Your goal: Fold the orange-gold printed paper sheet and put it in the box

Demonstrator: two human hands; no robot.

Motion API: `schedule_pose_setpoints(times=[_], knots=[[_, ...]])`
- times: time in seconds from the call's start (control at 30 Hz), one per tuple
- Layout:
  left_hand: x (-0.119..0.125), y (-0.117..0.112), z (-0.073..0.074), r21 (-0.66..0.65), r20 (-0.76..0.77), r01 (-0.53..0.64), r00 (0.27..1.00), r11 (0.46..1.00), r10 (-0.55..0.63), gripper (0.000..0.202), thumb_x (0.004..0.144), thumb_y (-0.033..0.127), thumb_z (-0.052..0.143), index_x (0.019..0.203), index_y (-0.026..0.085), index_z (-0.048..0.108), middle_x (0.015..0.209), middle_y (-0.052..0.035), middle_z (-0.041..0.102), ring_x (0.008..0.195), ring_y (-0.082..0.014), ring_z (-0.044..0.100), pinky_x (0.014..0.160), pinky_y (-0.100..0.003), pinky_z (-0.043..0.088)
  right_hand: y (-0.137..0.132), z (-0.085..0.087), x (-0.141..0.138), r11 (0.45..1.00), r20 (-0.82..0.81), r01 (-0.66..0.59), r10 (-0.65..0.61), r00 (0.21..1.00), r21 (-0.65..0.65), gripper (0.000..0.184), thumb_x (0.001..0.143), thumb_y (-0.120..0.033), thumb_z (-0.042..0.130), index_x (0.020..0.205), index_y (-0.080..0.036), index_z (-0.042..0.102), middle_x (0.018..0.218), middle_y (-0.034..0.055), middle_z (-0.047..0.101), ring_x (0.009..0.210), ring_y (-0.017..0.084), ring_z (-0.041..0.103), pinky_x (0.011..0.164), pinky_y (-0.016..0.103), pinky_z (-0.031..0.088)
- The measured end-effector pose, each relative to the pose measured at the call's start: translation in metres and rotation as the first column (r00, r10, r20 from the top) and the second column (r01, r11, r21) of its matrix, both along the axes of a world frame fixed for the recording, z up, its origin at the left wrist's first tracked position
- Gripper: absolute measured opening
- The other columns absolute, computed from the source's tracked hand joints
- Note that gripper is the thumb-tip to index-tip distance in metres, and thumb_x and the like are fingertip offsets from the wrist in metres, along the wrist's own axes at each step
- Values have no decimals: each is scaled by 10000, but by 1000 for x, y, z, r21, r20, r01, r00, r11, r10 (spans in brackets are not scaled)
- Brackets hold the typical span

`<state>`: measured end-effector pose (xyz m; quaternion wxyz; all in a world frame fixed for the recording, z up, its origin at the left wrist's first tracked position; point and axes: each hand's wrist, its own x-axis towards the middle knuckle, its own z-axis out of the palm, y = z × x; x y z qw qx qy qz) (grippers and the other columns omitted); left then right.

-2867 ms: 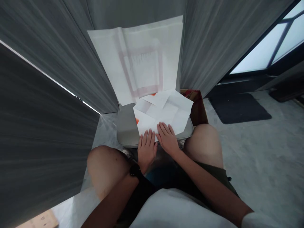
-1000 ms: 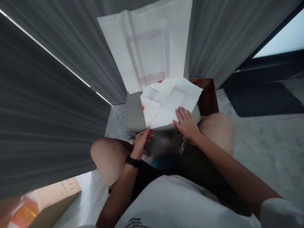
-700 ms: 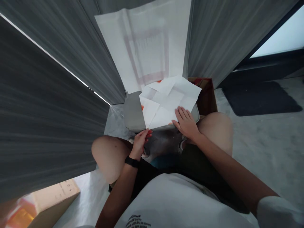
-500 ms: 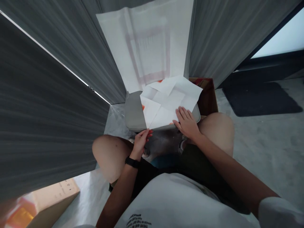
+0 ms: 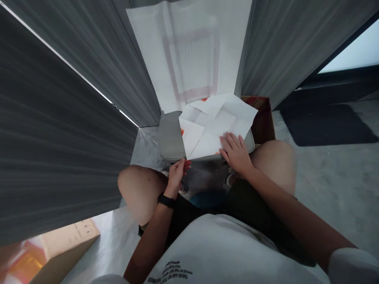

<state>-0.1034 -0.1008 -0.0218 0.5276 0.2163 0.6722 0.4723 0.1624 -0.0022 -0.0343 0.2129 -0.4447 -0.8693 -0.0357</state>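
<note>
A white sheet of paper (image 5: 217, 125) with folded-in flaps and orange patches at its edges lies on a grey padded seat (image 5: 171, 136). My left hand (image 5: 177, 173) is closed at the paper's near left corner, thumb and forefinger pinched there at the seat's front edge. My right hand (image 5: 237, 153) lies palm down with fingers stretched out, pressing on the near right part of the paper. Behind it, a large white sheet (image 5: 192, 59) with a faint reddish frame showing through leans against the seat's back.
Grey curtains (image 5: 74, 157) hang on the left and behind the seat. A reddish-brown box (image 5: 264, 120) stands at the seat's right side. A dark mat (image 5: 327, 125) lies on the floor at right, and a cardboard box (image 5: 71, 236) is at lower left.
The view has shifted slightly, so everything sits a little farther right. The fingers of my right hand are a bit more spread; my left hand stays at the paper's corner.
</note>
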Motion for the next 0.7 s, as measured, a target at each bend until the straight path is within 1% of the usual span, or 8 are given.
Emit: schedule_pose_setpoints(times=[0.07,0.13,0.27,0.33,0.43,0.53,0.7], knots=[[0,0,-1,15,-1,-9,1000,1000,9,509,788,662,752,889,165,802,1019,-138,813,853,-218,744,543,-220,427,-4,5,-7,999,5,-49,49,999,20,511,1086,-286,413,1571,-139,484,1592,199,515,1504,338,454,1266,628,284],[1,1,-2,23,0,-11,1000,1000,11,523,754,678,778,877,170,799,994,-131,813,842,-217,744,542,-219,420,-11,7,-17,993,13,-120,120,993,15,499,1077,-239,412,1562,-161,500,1574,174,545,1487,313,479,1268,607,304],[1,3,-1,12,2,-22,1000,1000,22,539,734,697,791,861,173,796,965,-126,813,819,-215,750,542,-220,419,-28,3,-43,972,47,-230,232,971,-49,497,1080,-282,438,1559,-168,508,1583,159,540,1495,296,473,1270,576,332],[-1,4,1,28,-3,-14,1000,1000,14,543,734,704,793,855,175,795,950,-121,812,823,-220,757,552,-223,435,-34,0,-53,968,58,-241,245,968,-70,502,1084,-303,441,1556,-147,508,1603,166,514,1511,299,452,1273,566,334],[-5,7,3,69,-33,30,999,997,-28,528,727,694,812,838,178,792,904,-108,807,815,-224,761,587,-238,469,-36,-2,-61,970,64,-231,236,970,-69,500,1087,-303,440,1545,-116,516,1620,180,487,1527,303,431,1275,549,335],[-10,9,5,72,-51,70,996,995,-67,509,729,682,821,819,182,791,866,-94,804,802,-227,759,603,-251,484,-33,-2,-62,967,67,-238,244,967,-88,508,1084,-293,442,1561,-128,498,1628,180,475,1538,304,416,1277,558,326],[-15,10,8,46,-27,113,993,993,-112,445,734,619,840,831,186,806,905,-105,815,853,-239,765,627,-257,499,-29,-1,-62,959,64,-249,260,964,-138,550,1076,-289,442,1613,-170,433,1655,168,440,1558,311,381,1276,589,314]])
